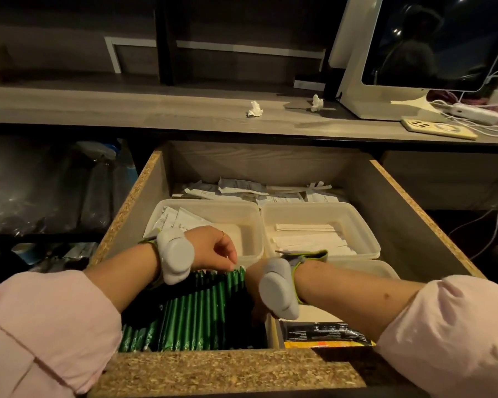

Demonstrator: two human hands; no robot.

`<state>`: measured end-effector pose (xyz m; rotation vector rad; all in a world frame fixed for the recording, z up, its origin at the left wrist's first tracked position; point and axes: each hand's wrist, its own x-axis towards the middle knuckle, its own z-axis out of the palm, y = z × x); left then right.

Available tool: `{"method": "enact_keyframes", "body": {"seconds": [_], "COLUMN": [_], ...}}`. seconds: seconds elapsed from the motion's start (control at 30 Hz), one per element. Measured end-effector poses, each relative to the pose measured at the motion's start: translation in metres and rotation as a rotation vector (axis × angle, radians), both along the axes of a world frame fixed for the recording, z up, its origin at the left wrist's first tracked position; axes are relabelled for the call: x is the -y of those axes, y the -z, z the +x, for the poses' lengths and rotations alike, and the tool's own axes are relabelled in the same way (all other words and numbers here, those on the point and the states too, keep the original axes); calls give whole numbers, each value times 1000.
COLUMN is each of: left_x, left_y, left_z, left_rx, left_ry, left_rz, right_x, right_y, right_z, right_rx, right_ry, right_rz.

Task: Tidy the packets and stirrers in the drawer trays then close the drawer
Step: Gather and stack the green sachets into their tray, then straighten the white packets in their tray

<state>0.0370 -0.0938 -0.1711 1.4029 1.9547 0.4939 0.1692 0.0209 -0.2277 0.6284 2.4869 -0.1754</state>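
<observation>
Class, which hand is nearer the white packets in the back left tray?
Left. The left hand sits just in front of the white packets; the right hand is lower, down among the green packets.

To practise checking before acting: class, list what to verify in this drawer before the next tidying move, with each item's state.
1. Drawer pulled open: ok.
2. Green packets standing in rows: ok.
3. Left hand gripping a packet: cannot tell; curled fingertips meet the packet tops.
4. Right hand grip: cannot tell; mostly hidden behind wrist device.
5. Stirrers lying inside the back-right tray: ok.
6. White packets at the drawer's back tidy: not ok; heaped loosely.
</observation>
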Motion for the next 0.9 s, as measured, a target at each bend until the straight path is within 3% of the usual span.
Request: {"method": "enact_keyframes", "body": {"seconds": [0.27,0.4,0.5,0.57,0.67,0.9], "left_x": [-6,-26,-46,-56,-61,-41], "left_y": [2,-23,-23,-13,6,21], "left_z": [7,-25,-44,-45,-45,-60], "left_rx": [-150,-62,89,235,361,474], "left_ry": [162,-94,-382,-536,-662,-781], "left_rz": [-179,-97,62,140,160,128], "right_x": [8,-25,-54,-71,-94,-112], "right_y": [-64,-88,-86,-77,-57,-37], "right_z": [-14,-49,-84,-102,-121,-149], "right_rx": [192,-356,-574,-526,-380,-259], "right_ry": [-14,218,223,177,166,194], "right_rz": [-348,-375,-157,3,35,-63]}}
